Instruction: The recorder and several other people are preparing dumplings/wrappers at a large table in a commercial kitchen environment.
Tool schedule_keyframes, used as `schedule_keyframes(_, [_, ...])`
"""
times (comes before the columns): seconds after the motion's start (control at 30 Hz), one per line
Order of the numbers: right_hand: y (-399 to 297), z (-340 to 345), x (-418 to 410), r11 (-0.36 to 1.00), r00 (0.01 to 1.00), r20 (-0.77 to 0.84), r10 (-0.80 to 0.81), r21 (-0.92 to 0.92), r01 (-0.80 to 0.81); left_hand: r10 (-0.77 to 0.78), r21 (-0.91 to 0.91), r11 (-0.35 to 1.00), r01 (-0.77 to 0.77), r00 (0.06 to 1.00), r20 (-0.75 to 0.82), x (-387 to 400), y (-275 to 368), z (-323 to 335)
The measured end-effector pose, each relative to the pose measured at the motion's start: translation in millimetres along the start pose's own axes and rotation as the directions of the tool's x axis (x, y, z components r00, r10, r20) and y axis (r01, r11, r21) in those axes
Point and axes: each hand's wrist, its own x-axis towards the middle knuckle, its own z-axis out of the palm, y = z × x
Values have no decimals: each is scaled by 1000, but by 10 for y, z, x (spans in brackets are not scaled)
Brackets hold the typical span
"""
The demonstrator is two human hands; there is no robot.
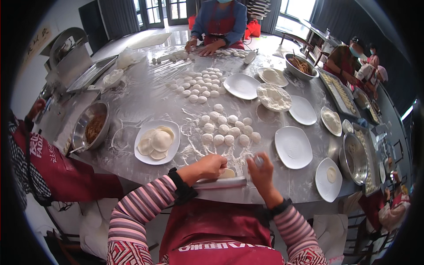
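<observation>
At the near edge of the metal table, my left hand (pixel 213 166) pinches the edge of a thin dough wrapper (pixel 227 173). A rolling pin (pixel 220 182) lies along the table edge, just below the wrapper and partly under my left wrist. My right hand (pixel 261 169) is raised a little to the right of the pin, fingers curled; a pale or clear roundish thing shows between them, too blurred to name. Several dough balls (pixel 229 140) rest on floured metal beyond my hands. To the left, a white plate (pixel 140 155) holds a stack of rolled wrappers (pixel 161 140).
White plates (pixel 293 147) and a bowl of flour (pixel 274 97) stand to the right. Steel bowls with filling (pixel 96 127) sit left and far right. More dough pieces (pixel 198 84) lie mid-table. A co-worker's hands (pixel 207 48) work at the far edge; another person (pixel 66 165) stands left.
</observation>
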Motion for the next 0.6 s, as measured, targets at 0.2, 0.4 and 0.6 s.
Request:
schedule_keyframes(0.2, [-9, 37, 9, 1000, 1000, -12, -5, -24, 4, 36, -14, 999, -36, 999, 25, 0, -127, 15])
schedule_keyframes(0.4, [27, 169, 247, 999, 1000, -22, 21, -29, -22, 46, 68, 997, -43, 998, -32, 124, -106, 24])
schedule_keyframes(0.6, [-130, -80, -322, 979, 989, 1, 147, 144, -146, -56, -129, 990, 57, 998, 5, -75, -171, 54])
